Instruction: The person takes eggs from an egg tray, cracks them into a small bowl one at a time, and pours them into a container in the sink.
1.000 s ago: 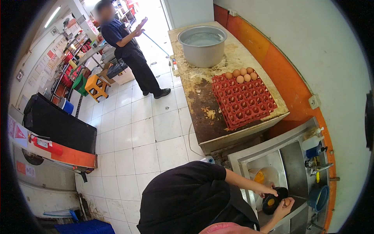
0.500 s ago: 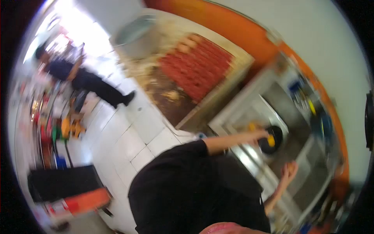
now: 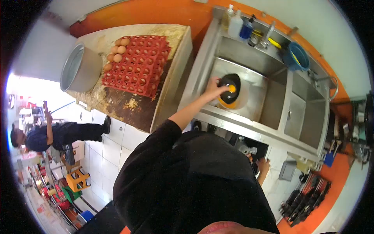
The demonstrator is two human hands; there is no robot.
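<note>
My left hand [image 3: 214,90] grips the rim of a black bowl [image 3: 233,79], its thumb over the inner side. An egg yolk [image 3: 232,89] sits in this tilted bowl. Just beneath is a clear container [image 3: 244,97] with yellow-orange egg in it, standing in the sink basin [image 3: 259,87]. Down at the right, outside the sink, my right hand [image 3: 263,166] hangs with its fingers apart beside a black bin [image 3: 261,149]. Pale shells [image 3: 248,149] lie in the bin, and a small brown piece, perhaps eggshell, shows near the fingers.
Stacked red egg trays [image 3: 136,66] with several brown eggs [image 3: 118,50] stand on a stained worktop [image 3: 177,39] beside a metal pot [image 3: 83,68]. Soap bottles [image 3: 235,25], a faucet [image 3: 269,33] and a blue basket [image 3: 296,56] line the sink's back. Another person [image 3: 58,134] stands far left.
My right hand has moved from over the sink, closed round something egg-like, down beside the bin. The left hand still holds the black bowl. My view has turned.
</note>
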